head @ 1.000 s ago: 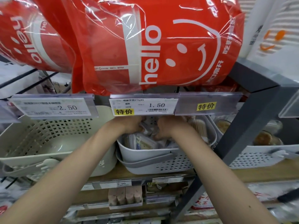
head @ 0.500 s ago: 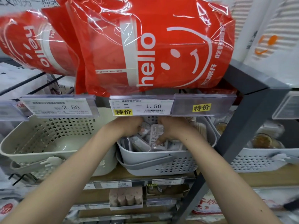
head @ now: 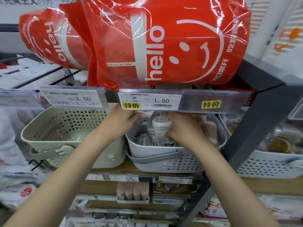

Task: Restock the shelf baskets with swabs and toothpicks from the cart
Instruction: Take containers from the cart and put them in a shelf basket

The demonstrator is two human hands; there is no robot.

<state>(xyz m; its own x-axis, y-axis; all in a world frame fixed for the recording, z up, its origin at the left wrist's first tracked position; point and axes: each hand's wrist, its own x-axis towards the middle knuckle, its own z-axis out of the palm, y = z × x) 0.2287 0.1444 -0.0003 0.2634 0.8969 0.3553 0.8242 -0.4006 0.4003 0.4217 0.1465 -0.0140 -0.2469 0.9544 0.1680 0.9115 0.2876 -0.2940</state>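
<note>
Both my hands reach into a grey shelf basket (head: 164, 158) holding several small clear packs. My right hand (head: 180, 126) grips an upright pack (head: 161, 128) with a white label, fingers curled round its lower right side. My left hand (head: 126, 117) is at the basket's back left, fingers curled on a clear pack (head: 142, 118) partly hidden under the price strip. Bundles of toothpicks (head: 209, 128) stand at the basket's right end. The cart is out of view.
A beige basket (head: 54, 145) sits to the left, a white basket (head: 268, 164) with round containers to the right. Price tags (head: 150, 101) overhang the baskets. Big red bags (head: 164, 41) fill the shelf above. A dark slanted post (head: 246, 133) stands at right.
My right hand has stood the labelled pack more upright in the basket's middle. My left hand has risen toward the price strip. The view has tilted up slightly.
</note>
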